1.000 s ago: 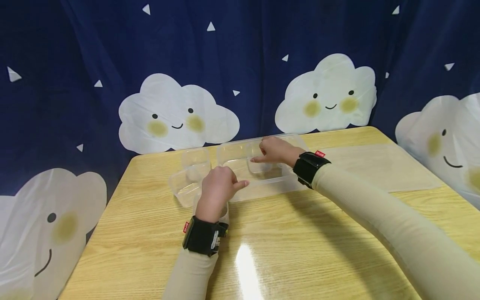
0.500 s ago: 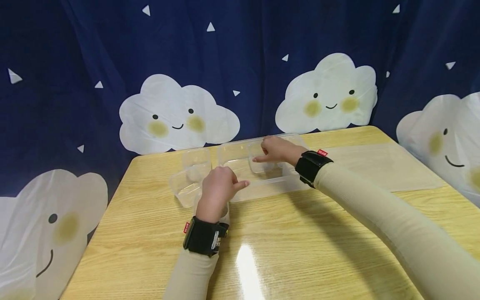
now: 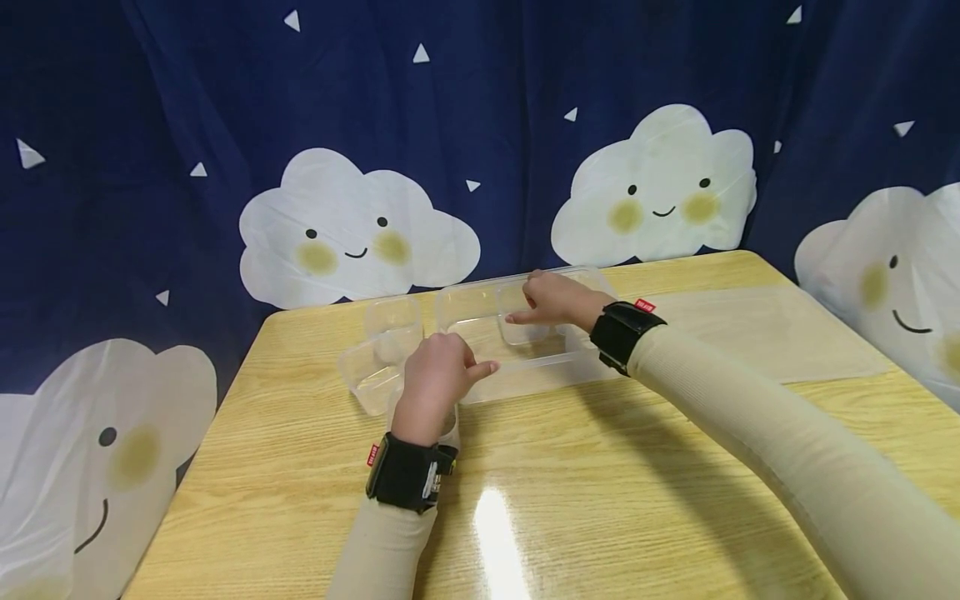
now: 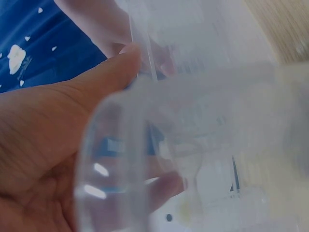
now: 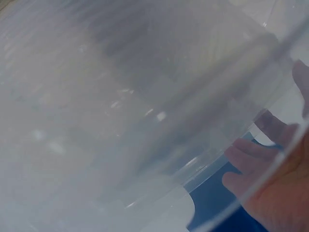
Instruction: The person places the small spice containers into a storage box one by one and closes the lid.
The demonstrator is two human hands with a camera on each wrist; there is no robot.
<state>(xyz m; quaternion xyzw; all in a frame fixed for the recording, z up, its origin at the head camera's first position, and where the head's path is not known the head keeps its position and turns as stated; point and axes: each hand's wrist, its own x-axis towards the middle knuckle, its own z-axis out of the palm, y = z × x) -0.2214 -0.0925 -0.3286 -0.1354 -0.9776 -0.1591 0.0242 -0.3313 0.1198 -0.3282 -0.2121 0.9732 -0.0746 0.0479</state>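
Two hands at work among clear plastic containers on the desk.

The left hand (image 3: 438, 375) curls round a small clear tub (image 4: 159, 159), thumb on its rim, at the near edge of the long clear tray (image 3: 525, 367). The right hand (image 3: 551, 302) pinches a small clear box (image 3: 521, 329) inside that tray, under its fingers. More small clear tubs (image 3: 378, 354) sit just left of the left hand. These look light, thin, slick and easily flexed; the rims seem the best grip.
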